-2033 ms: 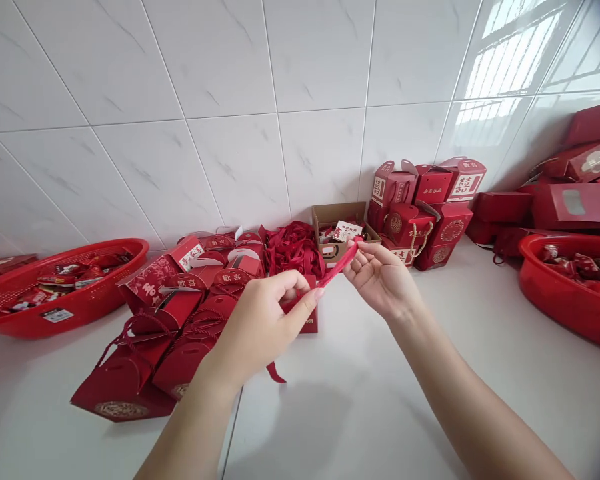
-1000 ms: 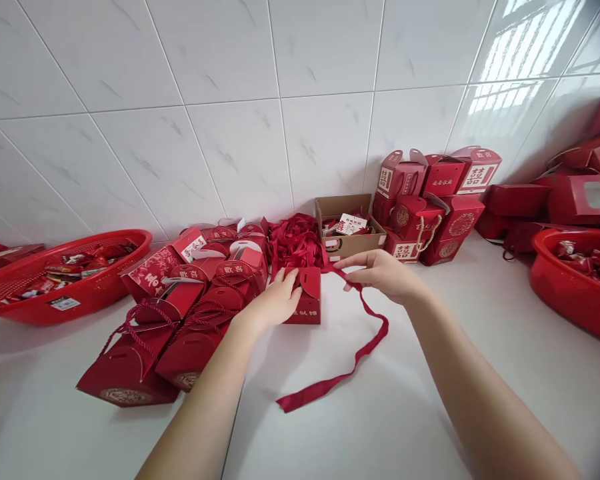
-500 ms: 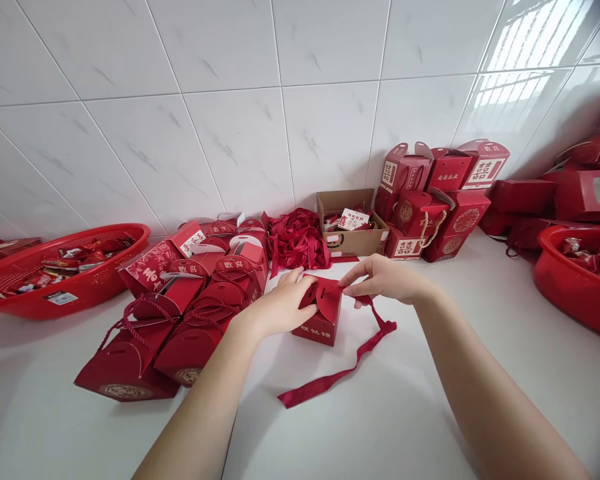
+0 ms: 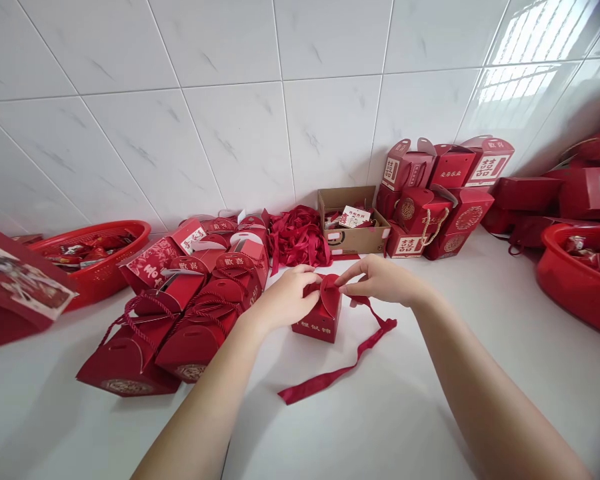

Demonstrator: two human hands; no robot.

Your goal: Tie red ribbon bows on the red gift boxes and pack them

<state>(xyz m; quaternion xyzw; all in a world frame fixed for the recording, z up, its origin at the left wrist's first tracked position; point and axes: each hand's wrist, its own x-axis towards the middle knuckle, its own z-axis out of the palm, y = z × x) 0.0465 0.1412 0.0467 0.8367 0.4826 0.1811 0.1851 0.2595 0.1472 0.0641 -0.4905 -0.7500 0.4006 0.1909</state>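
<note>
Round the box (image 4: 319, 328), left fingers (image 4: 304, 271) half-closed.

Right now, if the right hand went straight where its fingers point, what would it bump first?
Probably the small red box; the right hand has its fingertips at the box's top, though exact contact is unclear.

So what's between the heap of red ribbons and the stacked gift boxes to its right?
The head view shows an open cardboard carton, with a printed card in it, between the ribbon heap and the stacked gift boxes.
</note>
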